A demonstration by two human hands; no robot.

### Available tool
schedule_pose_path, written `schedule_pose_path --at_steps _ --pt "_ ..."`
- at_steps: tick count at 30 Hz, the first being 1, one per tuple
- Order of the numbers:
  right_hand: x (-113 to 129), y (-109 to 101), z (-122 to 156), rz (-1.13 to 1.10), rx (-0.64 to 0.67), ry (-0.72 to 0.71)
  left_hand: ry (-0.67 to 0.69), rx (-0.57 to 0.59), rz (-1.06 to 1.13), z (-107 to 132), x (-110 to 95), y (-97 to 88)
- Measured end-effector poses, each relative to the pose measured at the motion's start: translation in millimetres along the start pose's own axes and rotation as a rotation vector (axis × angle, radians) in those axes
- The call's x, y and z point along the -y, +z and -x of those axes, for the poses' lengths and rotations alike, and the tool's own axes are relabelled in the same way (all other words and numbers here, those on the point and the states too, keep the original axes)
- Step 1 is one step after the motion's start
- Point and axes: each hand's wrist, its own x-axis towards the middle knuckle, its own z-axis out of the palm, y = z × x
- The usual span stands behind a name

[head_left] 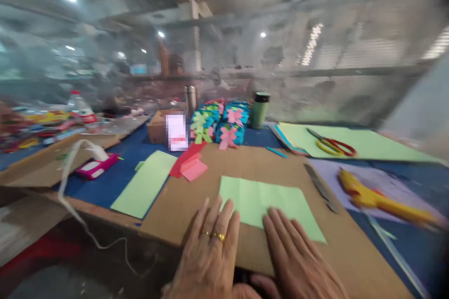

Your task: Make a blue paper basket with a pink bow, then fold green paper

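Observation:
A creased sheet of light green paper (270,196) lies on the brown cardboard (203,196) in front of me. My left hand (215,243) rests flat with fingers stretched out, its fingertips at the sheet's left front edge; two gold-coloured rings show on it. My right hand (294,252) also lies flat, fingertips on the front part of the same sheet. Neither hand grips anything. To the left are another green paper strip (147,184) and folded red and pink paper (191,166).
On the right are a craft knife blade (319,187), a yellow glue gun (379,198) and scissors (333,146) on stacked green paper (379,138). Paper-flower pieces (228,124), a green flask (260,110) and a cardboard box (156,127) stand behind. A white cable (63,182) hangs over the left edge.

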Motion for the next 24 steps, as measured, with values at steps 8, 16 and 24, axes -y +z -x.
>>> schedule_pose_path --at_steps 8,16,24 --pt "11 -29 -4 0.027 0.153 0.104 0.085 0.081 0.284 -17 -31 24.2" --pt "-13 -62 31 0.15 0.114 0.289 0.131 0.121 0.231 -21 -27 17.0" --pt "-3 -42 9 -0.192 0.166 0.099 0.102 0.202 0.29 -18 -29 13.1"
